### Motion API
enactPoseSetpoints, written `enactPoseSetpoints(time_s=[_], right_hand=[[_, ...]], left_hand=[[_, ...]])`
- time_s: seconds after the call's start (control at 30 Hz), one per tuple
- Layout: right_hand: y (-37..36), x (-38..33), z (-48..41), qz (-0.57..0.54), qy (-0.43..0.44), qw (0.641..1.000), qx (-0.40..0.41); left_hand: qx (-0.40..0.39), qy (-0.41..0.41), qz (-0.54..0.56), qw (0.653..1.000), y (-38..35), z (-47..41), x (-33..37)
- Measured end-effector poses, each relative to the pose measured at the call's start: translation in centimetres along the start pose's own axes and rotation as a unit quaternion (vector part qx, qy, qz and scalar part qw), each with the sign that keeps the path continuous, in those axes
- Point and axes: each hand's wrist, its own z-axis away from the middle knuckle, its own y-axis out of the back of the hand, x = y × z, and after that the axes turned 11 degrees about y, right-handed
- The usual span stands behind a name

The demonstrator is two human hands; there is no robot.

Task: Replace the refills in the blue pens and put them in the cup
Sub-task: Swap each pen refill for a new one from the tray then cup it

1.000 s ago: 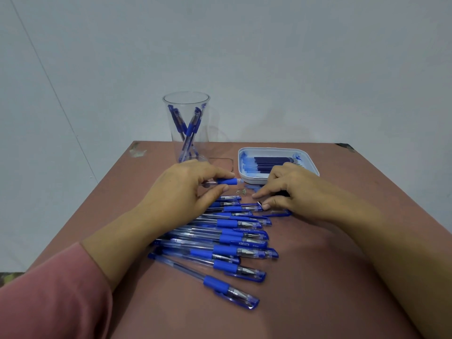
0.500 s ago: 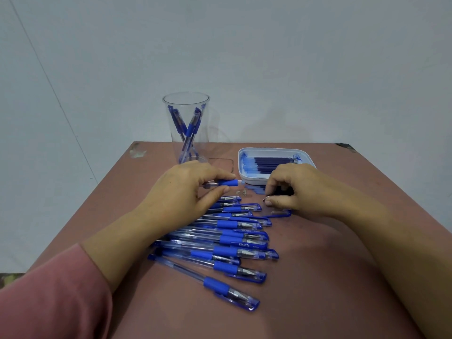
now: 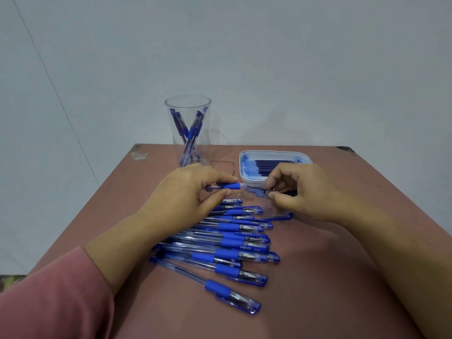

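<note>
Left hand (image 3: 193, 192) grips a clear, blue-gripped pen barrel (image 3: 230, 186) just before the tall clear plastic cup (image 3: 188, 123) at the far edge of the brown desk (image 3: 342, 265). Right hand (image 3: 303, 192), fingers curled, pinches a tiny part (image 3: 269, 192) beside the white refill tray (image 3: 252, 183); bare desk lies rightward.

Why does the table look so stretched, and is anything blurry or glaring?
Head view: the wide-angle lens stretches the table toward the frame's edges; lighting is soft and even, shadows faint; the clear cup shows barely any glare; the sleeve at bottom left looks blurred.
</note>
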Motion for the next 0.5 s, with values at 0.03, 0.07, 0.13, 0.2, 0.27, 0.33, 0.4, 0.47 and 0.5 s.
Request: enactPoseSetpoints(time_s=[0.03,0.07,0.13,0.2,0.27,0.33,0.4,0.47,0.5], right_hand=[[-0.02,-0.07,0.02,-0.002,0.002,1.000,-0.003],[-0.06,-0.14,0.02,-0.002,0.004,1.000,-0.007],[-0.16,-0.20,-0.01,0.001,0.004,1.000,-0.009],[-0.21,-0.07,-0.03,0.013,0.002,1.000,-0.003],[-0.16,0.01,-0.01,0.015,-0.001,1.000,0.006],[-0.09,0.03,-0.05,0.023,0.002,1.000,0.014],[-0.08,-0.06,-0.14,0.048,0.014,0.998,0.025],[-0.07,-0.16,-0.20,0.064,0.029,0.997,0.027],[-0.05,-0.21,-0.20,0.069,0.037,0.997,0.025]], left_hand=[[0.000,0.000,0.001,1.000,-0.01,0.01,0.01],[-0.001,0.000,0.002,1.000,-0.01,0.02,0.00],[-0.002,0.002,0.002,1.000,-0.02,0.02,-0.05],[-0.002,0.004,-0.001,1.000,-0.02,0.01,-0.12],[-0.001,0.004,-0.003,1.000,-0.01,-0.02,-0.14],[-0.002,0.004,-0.004,1.000,-0.01,0.00,-0.11],[-0.003,0.005,-0.002,1.000,0.00,0.02,-0.06],[-0.003,0.006,0.001,1.000,0.01,0.02,0.00],[-0.002,0.006,0.001,1.000,0.01,0.04,0.01]])
